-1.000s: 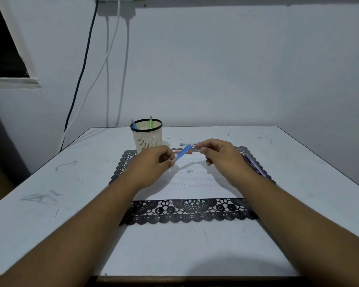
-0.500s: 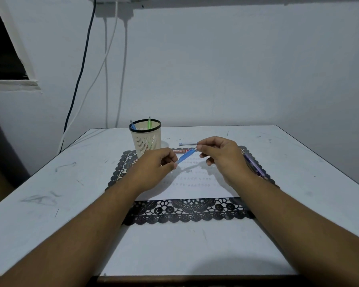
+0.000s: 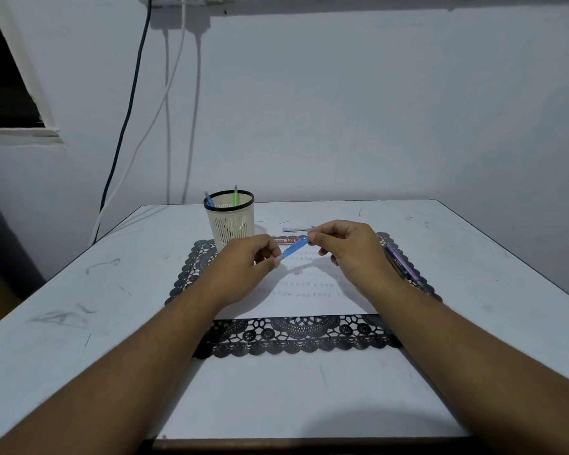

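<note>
A blue pen (image 3: 293, 248) is held slanting above a white sheet of paper (image 3: 306, 290) that lies on a black lace mat (image 3: 276, 336). My left hand (image 3: 247, 261) pinches the pen's lower end. My right hand (image 3: 345, 247) pinches its upper end between thumb and fingertips. Both hands hover just above the paper, close together. The pen's two ends are hidden inside the fingers.
A cream pen cup (image 3: 230, 218) with a blue and a green pen stands at the mat's far left. A red-labelled stick (image 3: 284, 240) and a small pale tube (image 3: 296, 229) lie behind the hands. A purple pen (image 3: 403, 264) lies on the mat's right edge. Cables hang down the wall.
Both hands stay on the blue pen and have shifted only slightly; the view has tilted a little.
</note>
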The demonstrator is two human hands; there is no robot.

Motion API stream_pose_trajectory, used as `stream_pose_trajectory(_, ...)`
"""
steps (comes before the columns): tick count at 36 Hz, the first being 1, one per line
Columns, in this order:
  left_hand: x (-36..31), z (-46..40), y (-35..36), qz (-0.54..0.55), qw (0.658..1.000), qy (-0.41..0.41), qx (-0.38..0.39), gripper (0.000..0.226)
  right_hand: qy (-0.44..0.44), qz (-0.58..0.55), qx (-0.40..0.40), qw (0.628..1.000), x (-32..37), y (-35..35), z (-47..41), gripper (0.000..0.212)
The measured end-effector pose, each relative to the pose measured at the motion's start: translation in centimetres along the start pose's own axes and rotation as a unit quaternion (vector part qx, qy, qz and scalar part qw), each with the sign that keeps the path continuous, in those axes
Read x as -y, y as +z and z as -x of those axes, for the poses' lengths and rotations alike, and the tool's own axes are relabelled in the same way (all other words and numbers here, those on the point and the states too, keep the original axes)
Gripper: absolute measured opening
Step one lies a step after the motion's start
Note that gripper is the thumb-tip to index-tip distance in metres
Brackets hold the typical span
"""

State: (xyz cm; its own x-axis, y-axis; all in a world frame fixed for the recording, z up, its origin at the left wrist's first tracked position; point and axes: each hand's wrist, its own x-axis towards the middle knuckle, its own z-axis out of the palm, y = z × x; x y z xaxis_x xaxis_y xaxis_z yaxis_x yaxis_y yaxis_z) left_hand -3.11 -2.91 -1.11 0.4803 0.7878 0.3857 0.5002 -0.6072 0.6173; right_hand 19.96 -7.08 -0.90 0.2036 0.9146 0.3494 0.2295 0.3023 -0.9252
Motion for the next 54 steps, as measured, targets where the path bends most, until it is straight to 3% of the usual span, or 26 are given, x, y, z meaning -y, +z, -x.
stream_pose_trajectory(11, 0.0, 0.0, -0.3, -0.003, 1.000, -0.010, -0.002, 0.015, -0.028, 0.031, 0.006, 0.999, 0.3, 0.4, 0.4, 0.012)
stream_pose_trajectory(17, -0.1, -0.2, -0.9, -0.014, 0.999, -0.011, -0.052, 0.015, -0.018, 0.058, -0.001, 0.998, 0.1, 0.6, 0.7, 0.034)
stream_pose_trajectory(23, 0.4, -0.3, -1.1, -0.025, 0.998, -0.033, -0.049, 0.013, 0.036, 0.215, 0.109, 0.970, -1.6, 1.2, 1.1, 0.017)
stream_pose_trajectory(27, 0.8, -0.2, -1.0, -0.044, 0.997, -0.047, -0.039, 0.019, -0.004, 0.357, 0.139, 0.924, -1.5, 1.8, 0.7, 0.013)
stream_pose_trajectory(30, 0.9, -0.1, -0.9, -0.062, 0.996, -0.059, -0.029, 0.015, -0.010, 0.388, 0.132, 0.912, -1.5, 2.3, 0.5, 0.004)
stream_pose_trajectory(36, 1.3, -0.5, -0.8, -0.025, 0.998, -0.064, -0.007, 0.015, -0.017, 0.406, 0.133, 0.904, -1.4, 2.4, 0.5, 0.010)
stream_pose_trajectory(39, 1.5, -0.4, -0.8, -0.022, 0.998, -0.065, -0.002, 0.015, 0.001, 0.356, 0.120, 0.927, -1.2, 2.0, 0.7, 0.012)
stream_pose_trajectory(44, 1.6, -0.4, -0.8, -0.031, 0.997, -0.064, 0.002, 0.016, 0.073, 0.100, 0.049, 0.991, -0.4, 0.8, 0.8, 0.010)
stream_pose_trajectory(46, 1.5, -0.3, -0.9, -0.034, 0.997, -0.062, 0.003, 0.017, 0.089, 0.030, 0.036, 0.995, 0.0, 0.4, 0.7, 0.009)
stream_pose_trajectory(54, 1.0, -0.1, -0.8, -0.042, 0.998, -0.047, 0.008, 0.014, 0.084, -0.071, 0.020, 0.994, 0.5, 0.2, 0.4, 0.013)
